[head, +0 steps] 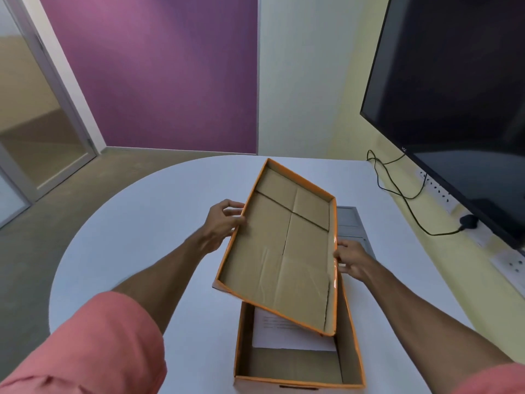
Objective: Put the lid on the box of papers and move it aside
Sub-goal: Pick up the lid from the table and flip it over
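Note:
An orange-edged cardboard lid (281,243) hangs tilted in the air, its brown inside facing me, above the far part of the open box (349,336). My left hand (224,223) grips the lid's left edge and my right hand (350,258) grips its right edge. The box stands on the white table near me, with white printed papers (272,334) lying flat in its bottom. The lid hides the far half of the box.
The white table (142,237) has a rounded left edge. A grey flat panel (350,223) is set in the table behind the lid. A large dark screen (460,95) hangs on the right wall, with a black cable (397,191) and wall sockets below it.

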`<state>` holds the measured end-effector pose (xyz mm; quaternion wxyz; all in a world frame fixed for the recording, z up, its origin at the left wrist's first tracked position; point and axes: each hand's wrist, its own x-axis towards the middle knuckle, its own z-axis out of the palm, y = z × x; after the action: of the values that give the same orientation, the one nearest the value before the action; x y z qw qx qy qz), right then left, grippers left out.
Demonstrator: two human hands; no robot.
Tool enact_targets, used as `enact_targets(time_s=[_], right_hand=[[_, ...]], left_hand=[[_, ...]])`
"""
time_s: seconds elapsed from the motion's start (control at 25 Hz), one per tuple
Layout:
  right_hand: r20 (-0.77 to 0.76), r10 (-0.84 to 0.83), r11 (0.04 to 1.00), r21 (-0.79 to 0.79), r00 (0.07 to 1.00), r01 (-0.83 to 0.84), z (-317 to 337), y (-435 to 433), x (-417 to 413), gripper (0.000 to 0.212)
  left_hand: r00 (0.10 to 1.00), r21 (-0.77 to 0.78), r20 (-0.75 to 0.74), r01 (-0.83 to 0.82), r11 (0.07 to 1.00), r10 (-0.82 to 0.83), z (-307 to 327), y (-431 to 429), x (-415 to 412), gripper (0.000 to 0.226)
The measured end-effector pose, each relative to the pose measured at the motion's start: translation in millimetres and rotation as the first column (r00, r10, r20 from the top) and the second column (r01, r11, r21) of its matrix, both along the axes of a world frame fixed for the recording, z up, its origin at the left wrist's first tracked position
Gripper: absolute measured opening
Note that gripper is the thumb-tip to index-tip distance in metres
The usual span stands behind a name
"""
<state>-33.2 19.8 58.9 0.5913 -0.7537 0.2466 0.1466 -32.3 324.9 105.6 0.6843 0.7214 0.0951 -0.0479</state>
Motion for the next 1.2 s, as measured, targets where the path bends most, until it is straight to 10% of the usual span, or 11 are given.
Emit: enact_targets(time_s=[0.32, 0.52, 0.8, 1.2], right_hand=[[0.181, 0.002, 0.997, -0.077, 0.983, 0.012, 59.9, 58.8, 14.9, 0.026], [0.235, 0.059, 0.906, 0.395, 0.970, -0.150, 129.7, 101.0, 43.8, 0.058], [0.199, -0.002, 0.946, 0.319, 0.980, -0.063, 156.4, 99.2, 52.9, 0.024], [0.182, -0.058, 0.842, 0.537, 0.982, -0.050, 153.4, 63.8, 48.4, 0.020]], left_hand=[[0.973, 0.119, 0.204, -0.134, 0.984, 0.108, 75.5, -27.4, 16.4, 0.031], [0.955, 0.213, 0.267, -0.187, 0.959, 0.126, 87.8, -62.7, 15.8, 0.046], [0.940, 0.369, 0.339, -0.107, 0.923, -0.026, 74.1, -92.3, 10.7, 0.074], [0.975, -0.131, -0.222, -0.020, 0.991, -0.009, 12.6, -32.2, 14.0, 0.089]])
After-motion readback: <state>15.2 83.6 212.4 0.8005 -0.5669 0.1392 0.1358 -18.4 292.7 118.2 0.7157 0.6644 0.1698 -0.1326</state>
